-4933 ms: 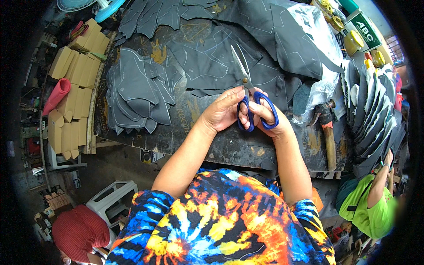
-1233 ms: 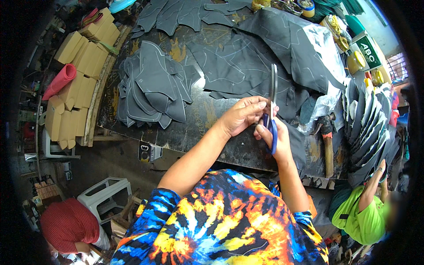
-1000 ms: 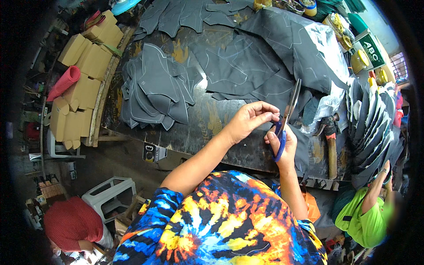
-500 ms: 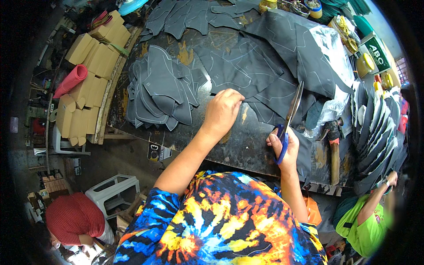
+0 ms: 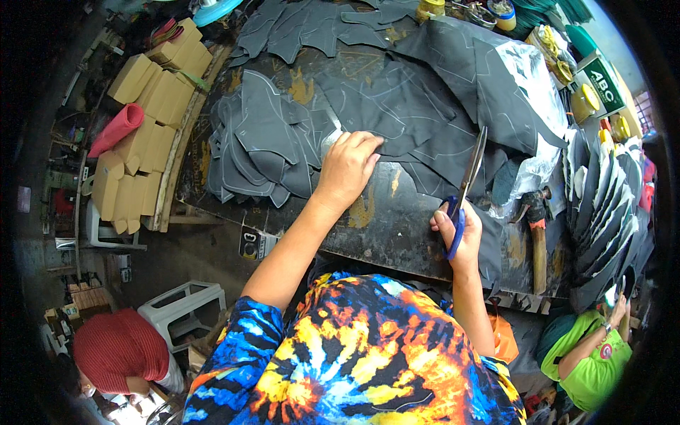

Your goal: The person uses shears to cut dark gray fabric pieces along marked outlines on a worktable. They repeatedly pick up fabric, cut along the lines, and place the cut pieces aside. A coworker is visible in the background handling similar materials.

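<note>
My right hand [image 5: 464, 234] is closed around the blue handles of a pair of scissors [image 5: 473, 166], whose blades point away from me and stand slightly apart. The fingers of my left hand [image 5: 348, 168] are bent and pressed together at the near edge of a dark grey sheet [image 5: 397, 106] with pale outlines drawn on it; the fingertips' grip is partly hidden. Left of that hand lies a loose stack of cut dark grey pieces [image 5: 265, 127], edged with pale lines.
A hammer [image 5: 538, 248] rests on the dark worktable [image 5: 382, 234] at right, beside clear plastic [image 5: 528, 184]. More cut pieces [image 5: 312, 32] lie along the far side. Tan box-like forms [image 5: 134, 142] line the left. A co-worker in lime green [image 5: 591, 361] sits at lower right.
My left hand has shifted slightly left and farther away along the sheet's edge. The scissors stay nearly in place. The co-worker's hands have moved.
</note>
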A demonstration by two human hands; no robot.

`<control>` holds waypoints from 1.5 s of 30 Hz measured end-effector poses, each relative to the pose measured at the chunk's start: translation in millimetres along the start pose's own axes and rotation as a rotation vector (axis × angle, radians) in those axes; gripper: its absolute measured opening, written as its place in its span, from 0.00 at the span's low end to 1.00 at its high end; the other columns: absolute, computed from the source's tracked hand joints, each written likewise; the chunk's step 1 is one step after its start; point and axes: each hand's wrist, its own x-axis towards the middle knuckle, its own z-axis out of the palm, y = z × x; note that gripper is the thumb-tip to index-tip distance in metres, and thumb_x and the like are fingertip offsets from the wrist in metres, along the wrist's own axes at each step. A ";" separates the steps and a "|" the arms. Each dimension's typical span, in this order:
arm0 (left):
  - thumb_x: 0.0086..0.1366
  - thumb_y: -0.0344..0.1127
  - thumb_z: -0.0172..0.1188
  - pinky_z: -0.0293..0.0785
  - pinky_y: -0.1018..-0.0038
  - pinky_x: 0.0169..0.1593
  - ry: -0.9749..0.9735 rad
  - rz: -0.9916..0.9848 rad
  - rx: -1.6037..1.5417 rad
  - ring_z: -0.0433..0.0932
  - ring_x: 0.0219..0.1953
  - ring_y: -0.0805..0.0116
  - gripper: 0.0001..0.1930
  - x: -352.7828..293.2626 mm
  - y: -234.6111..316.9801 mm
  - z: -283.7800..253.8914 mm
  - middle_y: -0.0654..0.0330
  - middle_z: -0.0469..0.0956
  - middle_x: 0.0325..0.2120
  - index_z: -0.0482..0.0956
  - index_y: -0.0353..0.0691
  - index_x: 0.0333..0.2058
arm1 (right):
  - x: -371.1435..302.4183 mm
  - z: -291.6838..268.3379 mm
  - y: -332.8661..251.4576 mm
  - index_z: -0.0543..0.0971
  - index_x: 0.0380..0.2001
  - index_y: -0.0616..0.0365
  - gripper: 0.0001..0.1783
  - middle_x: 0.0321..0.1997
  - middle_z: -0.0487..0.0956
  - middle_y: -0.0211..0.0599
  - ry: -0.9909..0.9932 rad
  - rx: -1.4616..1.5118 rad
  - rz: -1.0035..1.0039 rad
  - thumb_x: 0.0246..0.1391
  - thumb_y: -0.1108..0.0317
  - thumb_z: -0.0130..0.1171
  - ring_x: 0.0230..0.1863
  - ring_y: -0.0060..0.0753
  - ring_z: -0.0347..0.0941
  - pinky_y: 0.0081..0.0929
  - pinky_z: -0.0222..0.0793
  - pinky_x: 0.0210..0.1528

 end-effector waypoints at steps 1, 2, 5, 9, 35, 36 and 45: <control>0.54 0.31 0.68 0.73 0.63 0.49 0.040 0.010 0.002 0.77 0.44 0.56 0.13 -0.1 2.0 0.4 0.58 0.80 0.40 0.82 0.36 0.39 | -0.2 0.1 -0.1 0.74 0.28 0.58 0.11 0.24 0.75 0.25 0.001 0.004 0.001 0.56 0.67 0.66 0.27 0.15 0.68 0.16 0.63 0.32; 0.54 0.31 0.68 0.73 0.63 0.49 0.090 0.035 0.017 0.77 0.43 0.56 0.13 0.0 3.4 0.2 0.59 0.80 0.40 0.82 0.36 0.39 | -0.2 0.1 -0.2 0.74 0.28 0.58 0.11 0.24 0.75 0.24 -0.001 0.009 0.000 0.56 0.67 0.66 0.27 0.15 0.68 0.16 0.63 0.32; 0.56 0.33 0.67 0.72 0.62 0.51 -0.073 0.024 -0.013 0.77 0.46 0.56 0.15 1.8 4.1 -2.1 0.58 0.80 0.42 0.81 0.38 0.43 | 0.1 0.9 -0.2 0.74 0.28 0.58 0.11 0.24 0.74 0.24 0.009 -0.006 -0.010 0.56 0.67 0.66 0.27 0.15 0.67 0.16 0.63 0.32; 0.52 0.34 0.70 0.73 0.63 0.49 -0.185 -0.014 -0.003 0.76 0.45 0.56 0.17 9.8 4.3 1.8 0.58 0.78 0.41 0.81 0.37 0.41 | 1.1 0.6 0.7 0.74 0.28 0.58 0.11 0.24 0.74 0.24 -0.004 -0.030 -0.027 0.56 0.67 0.66 0.27 0.15 0.67 0.16 0.63 0.31; 0.68 0.36 0.61 0.79 0.73 0.35 -0.242 -0.540 -0.988 0.83 0.32 0.69 0.09 -24.9 24.9 2.6 0.57 0.82 0.35 0.81 0.35 0.37 | 25.4 -4.6 -22.1 0.75 0.30 0.57 0.22 0.24 0.77 0.32 -0.312 0.258 0.579 0.62 0.47 0.59 0.23 0.21 0.73 0.19 0.69 0.26; 0.70 0.40 0.59 0.80 0.72 0.40 -0.297 -0.618 -1.254 0.83 0.37 0.65 0.13 -35.3 31.7 3.2 0.53 0.81 0.39 0.78 0.35 0.44 | 22.0 -3.6 -23.3 0.75 0.29 0.57 0.21 0.23 0.77 0.32 -0.329 0.230 0.538 0.61 0.48 0.60 0.22 0.21 0.72 0.19 0.67 0.26; 0.67 0.36 0.62 0.77 0.60 0.57 -0.025 -0.975 -2.179 0.78 0.53 0.60 0.21 -33.9 29.0 14.9 0.51 0.78 0.51 0.72 0.36 0.55 | -54.3 -27.9 -52.3 0.76 0.26 0.59 0.13 0.23 0.77 0.29 -0.432 0.005 0.590 0.56 0.62 0.66 0.24 0.19 0.73 0.20 0.68 0.28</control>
